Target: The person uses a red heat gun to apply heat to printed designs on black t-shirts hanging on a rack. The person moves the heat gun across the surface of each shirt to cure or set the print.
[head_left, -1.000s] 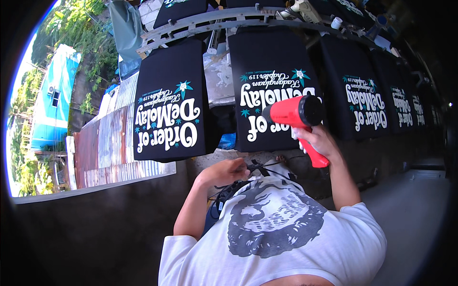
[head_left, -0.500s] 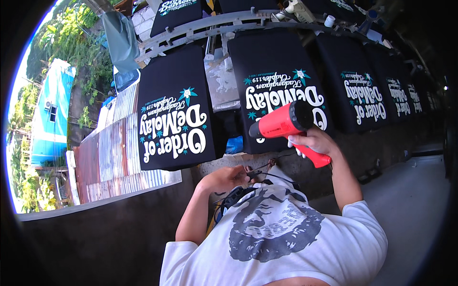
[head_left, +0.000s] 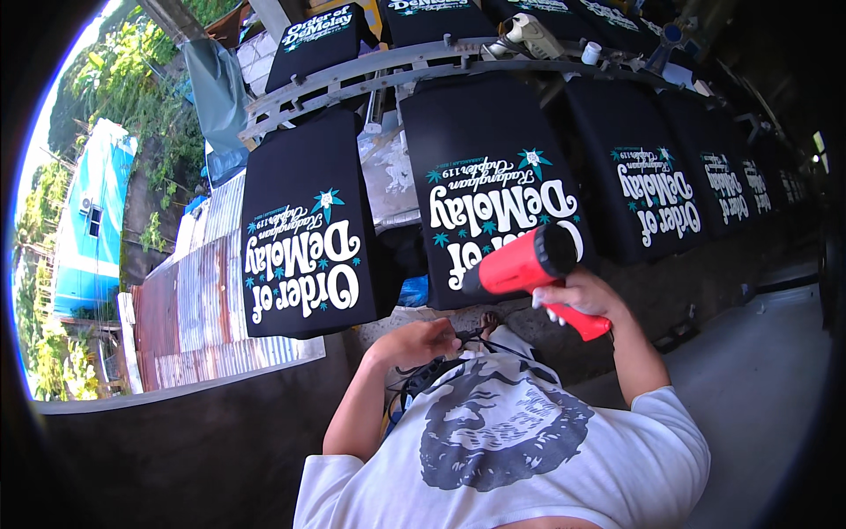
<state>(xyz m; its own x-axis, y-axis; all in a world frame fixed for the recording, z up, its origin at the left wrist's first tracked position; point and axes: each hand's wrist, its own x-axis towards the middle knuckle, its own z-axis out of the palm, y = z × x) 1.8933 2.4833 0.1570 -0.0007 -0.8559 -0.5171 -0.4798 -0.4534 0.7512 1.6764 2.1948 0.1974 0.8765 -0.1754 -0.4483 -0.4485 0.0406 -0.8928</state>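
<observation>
Daylight is seen entering from the left, where the sky at the upper left rim is blown out to white and the trees point(head_left: 132, 97) and the blue building point(head_left: 88, 212) are strongly lit. The right side is left in deep shade, and detail is lost there toward black. The black shirts point(head_left: 493, 185) are evenly lit, with their white print rendered crisp and no glare noted. The red heat gun point(head_left: 529, 264) is shown saturated and sharp. Soft shadow is cast under the shirts. Straight rails are bent by fisheye distortion, and a dark vignette is formed around the rim. Little motion blur is visible.
</observation>
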